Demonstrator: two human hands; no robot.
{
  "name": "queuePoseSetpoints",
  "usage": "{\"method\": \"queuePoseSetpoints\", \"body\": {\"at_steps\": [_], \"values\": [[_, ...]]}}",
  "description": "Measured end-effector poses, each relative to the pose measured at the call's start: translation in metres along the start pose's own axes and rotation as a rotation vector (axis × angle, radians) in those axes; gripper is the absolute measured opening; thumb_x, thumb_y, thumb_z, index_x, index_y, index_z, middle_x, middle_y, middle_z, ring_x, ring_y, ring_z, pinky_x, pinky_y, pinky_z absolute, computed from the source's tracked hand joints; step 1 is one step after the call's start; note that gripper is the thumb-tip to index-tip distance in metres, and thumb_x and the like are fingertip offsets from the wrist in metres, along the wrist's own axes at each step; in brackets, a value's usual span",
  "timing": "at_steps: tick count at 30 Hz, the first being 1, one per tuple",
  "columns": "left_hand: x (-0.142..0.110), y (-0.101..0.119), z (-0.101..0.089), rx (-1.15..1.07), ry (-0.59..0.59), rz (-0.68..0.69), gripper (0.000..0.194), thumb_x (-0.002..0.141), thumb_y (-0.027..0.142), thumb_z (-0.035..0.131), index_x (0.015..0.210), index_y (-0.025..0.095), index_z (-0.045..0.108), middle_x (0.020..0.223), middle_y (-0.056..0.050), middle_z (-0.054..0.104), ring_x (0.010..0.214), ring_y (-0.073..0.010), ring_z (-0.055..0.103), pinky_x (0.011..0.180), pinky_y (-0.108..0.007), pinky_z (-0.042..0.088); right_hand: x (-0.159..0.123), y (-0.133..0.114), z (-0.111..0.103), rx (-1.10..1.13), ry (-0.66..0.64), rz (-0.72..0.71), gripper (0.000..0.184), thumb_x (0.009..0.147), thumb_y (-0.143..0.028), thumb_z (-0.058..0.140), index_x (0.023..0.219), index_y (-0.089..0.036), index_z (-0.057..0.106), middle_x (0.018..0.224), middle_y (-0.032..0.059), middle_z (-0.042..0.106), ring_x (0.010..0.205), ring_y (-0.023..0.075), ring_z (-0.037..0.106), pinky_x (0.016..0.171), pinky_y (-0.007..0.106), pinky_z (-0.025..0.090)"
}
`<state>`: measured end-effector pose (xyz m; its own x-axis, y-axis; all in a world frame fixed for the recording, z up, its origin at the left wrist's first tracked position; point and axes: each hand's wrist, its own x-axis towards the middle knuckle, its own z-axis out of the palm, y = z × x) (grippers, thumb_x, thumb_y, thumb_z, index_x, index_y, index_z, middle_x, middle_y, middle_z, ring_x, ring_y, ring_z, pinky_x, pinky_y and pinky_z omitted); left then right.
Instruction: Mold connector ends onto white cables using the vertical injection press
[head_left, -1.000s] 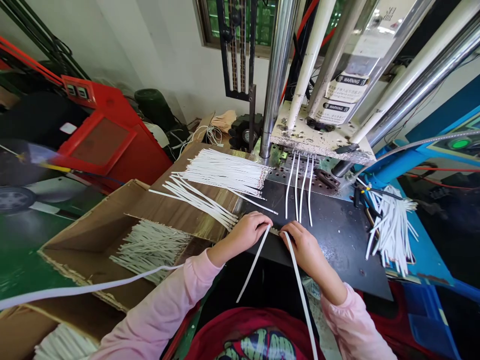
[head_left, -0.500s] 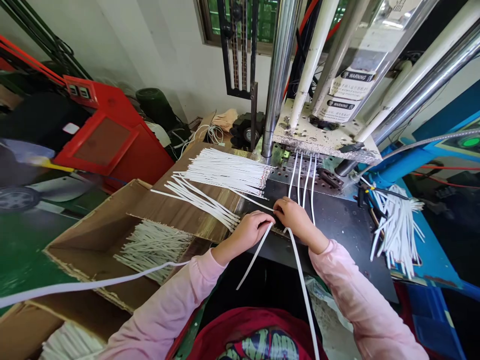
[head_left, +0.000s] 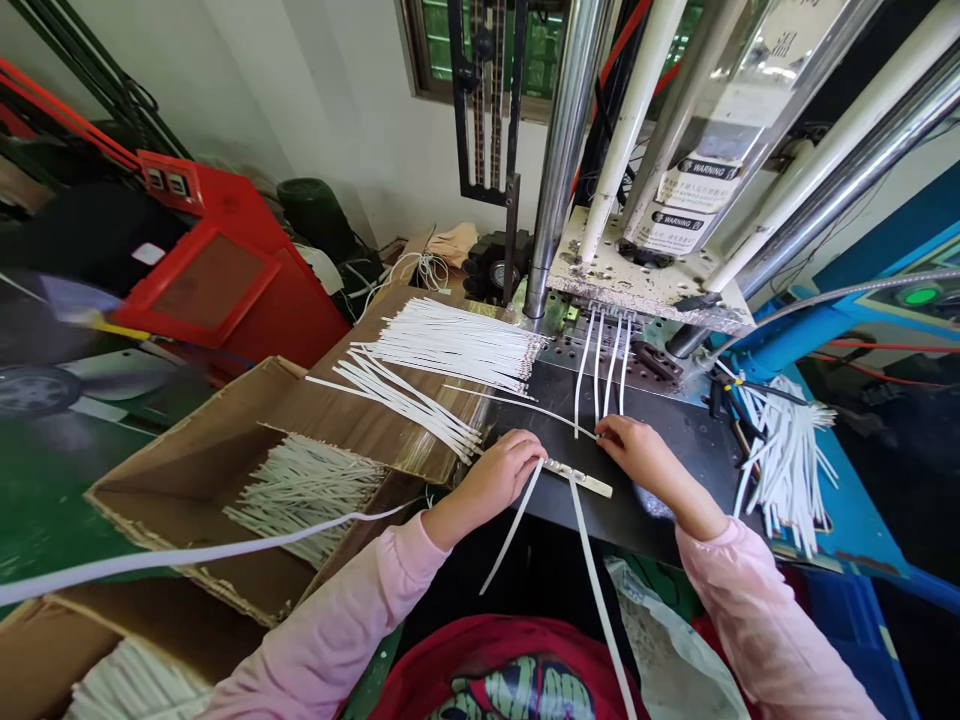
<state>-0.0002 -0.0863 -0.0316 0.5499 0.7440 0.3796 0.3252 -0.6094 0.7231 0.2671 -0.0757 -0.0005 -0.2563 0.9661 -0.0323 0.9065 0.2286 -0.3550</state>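
Note:
My left hand (head_left: 508, 468) is closed, its fingertips pinching the upper end of a short white cable (head_left: 514, 525) at the left part of a small pale slotted bar (head_left: 592, 485). Another white cable (head_left: 600, 590) hangs from the bar's middle towards my lap. To the right, my right hand (head_left: 637, 455) pinches the near end of a thin white cable (head_left: 551, 410), which stretches left across the black table plate (head_left: 667, 430). Beyond my right hand, several white cables (head_left: 611, 365) run out from under the press. The exact grip of my left fingertips is partly hidden.
A press with a perforated plate (head_left: 574, 250) stands ahead. White cables (head_left: 457, 340) lie on the brown board (head_left: 405, 440) at left, above a cardboard box (head_left: 172, 480) of cables. More cables (head_left: 784, 450) are heaped at right. A fan (head_left: 45, 390) is far left.
My right hand has moved right, away from my left hand, drawing the thin cable along. The slotted bar is now uncovered between my hands. My left hand has barely moved.

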Motion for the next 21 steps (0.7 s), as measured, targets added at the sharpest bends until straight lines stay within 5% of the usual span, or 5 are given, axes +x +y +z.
{"method": "queuePoseSetpoints", "body": {"at_steps": [6,10,14,17,21], "values": [[0.008,0.004,-0.03,-0.078,-0.073,-0.054,0.022,0.094,0.013,0.051,0.101,0.019,0.072,0.104,-0.007,0.072,0.097,-0.0183,0.068,0.092,-0.033,0.054,-0.013,0.005,0.005,0.082,-0.027,0.054,0.01,0.084,-0.019,0.058,0.088,-0.021,0.067,0.085,0.0015,0.066,0.075,0.0163,0.061,0.069,0.026,0.043],[0.044,-0.003,-0.065,0.132,0.154,-0.189,0.031,0.092,0.009,0.048,0.107,0.02,0.072,0.106,-0.006,0.074,0.098,-0.0206,0.067,0.091,-0.037,0.053,-0.02,0.0,0.002,0.056,-0.065,0.066,0.008,0.084,-0.016,0.059,0.08,-0.02,0.064,0.086,0.0017,0.066,0.075,0.0158,0.061,0.069,0.025,0.043],[0.083,-0.023,-0.056,0.485,-0.073,-0.128,0.017,0.088,0.01,0.059,0.093,0.018,0.073,0.099,-0.008,0.073,0.096,-0.025,0.065,0.093,-0.043,0.046,-0.028,-0.004,-0.002,-0.134,-0.036,0.067,0.012,0.085,-0.012,0.057,0.089,-0.019,0.066,0.087,0.0042,0.067,0.076,0.0171,0.062,0.067,0.026,0.043],[0.096,-0.036,-0.035,0.546,-0.164,-0.082,0.009,0.083,0.009,0.066,0.08,0.016,0.071,0.091,-0.009,0.071,0.095,-0.027,0.065,0.092,-0.042,0.043,-0.046,0.008,-0.018,-0.342,0.248,0.067,0.022,0.094,-0.016,0.05,0.106,-0.019,0.068,0.095,0.0094,0.067,0.079,0.0195,0.063,0.068,0.028,0.045],[0.096,-0.04,-0.026,0.572,-0.169,-0.03,0.014,0.086,0.008,0.062,0.075,0.015,0.068,0.088,-0.01,0.069,0.097,-0.0266,0.063,0.091,-0.041,0.042,-0.079,0.027,-0.05,-0.29,1.018,0.223,0.024,0.099,-0.033,0.053,0.102,-0.018,0.071,0.094,0.0123,0.069,0.089,0.0257,0.065,0.079,0.037,0.051]]}}
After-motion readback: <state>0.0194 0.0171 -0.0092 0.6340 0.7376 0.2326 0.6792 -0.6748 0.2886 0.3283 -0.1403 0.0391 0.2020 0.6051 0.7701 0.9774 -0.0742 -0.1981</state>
